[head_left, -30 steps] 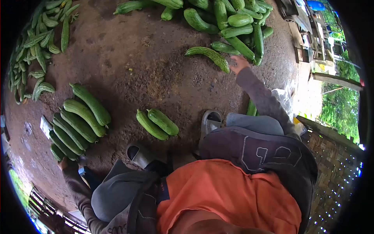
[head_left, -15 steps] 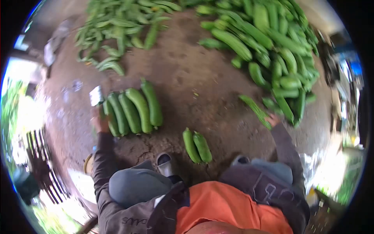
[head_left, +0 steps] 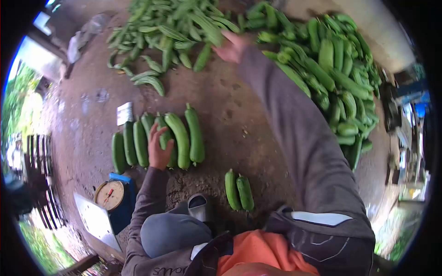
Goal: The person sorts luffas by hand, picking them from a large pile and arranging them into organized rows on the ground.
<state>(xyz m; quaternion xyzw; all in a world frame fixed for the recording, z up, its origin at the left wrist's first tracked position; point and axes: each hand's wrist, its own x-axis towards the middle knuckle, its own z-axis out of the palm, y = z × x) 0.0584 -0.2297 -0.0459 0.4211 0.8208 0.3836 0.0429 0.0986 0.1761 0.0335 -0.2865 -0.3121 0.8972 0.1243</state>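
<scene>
**Right hand [head_left: 232, 47] far out, left hand [head_left: 160, 147] spread low**

Brown, bare-earth floor [head_left: 230, 119] underlies everything. Biggest on it: a heap of smooth, thick green gourds [head_left: 327, 55], upper right. Next, a looser heap of slim, ridged pale-green gourds [head_left: 156, 30], top centre.

Right arm in a dark grey-brown sleeve [head_left: 299, 133], stretched forward and slanting inward, passing in front of part of the smooth heap. Hand at its end lies at the near right edge of the ridged heap, slightly blurred. Its fingers meet the lower end of a long, ridged pale-green gourd [head_left: 208, 30], which slants up and left over that heap; whether they grip it or merely touch, cannot tell.

Nearer, left of centre: a side-by-side row of long, smooth dark-green gourds [head_left: 183, 142], ends pointing away from the person. Left forearm rises from below to this row, wrist at its near edge. Hand above the middle gourds, fingers spread apart, grasping nothing; contact cannot be told.

Left of that forearm, a blue box-like object [head_left: 122, 214] with a round tan face [head_left: 103, 198]. Right of the row and nearer the person, two smooth green gourds [head_left: 245, 193] close together. Smallest: a white rectangular piece [head_left: 125, 113] just beyond the row's left part.
</scene>
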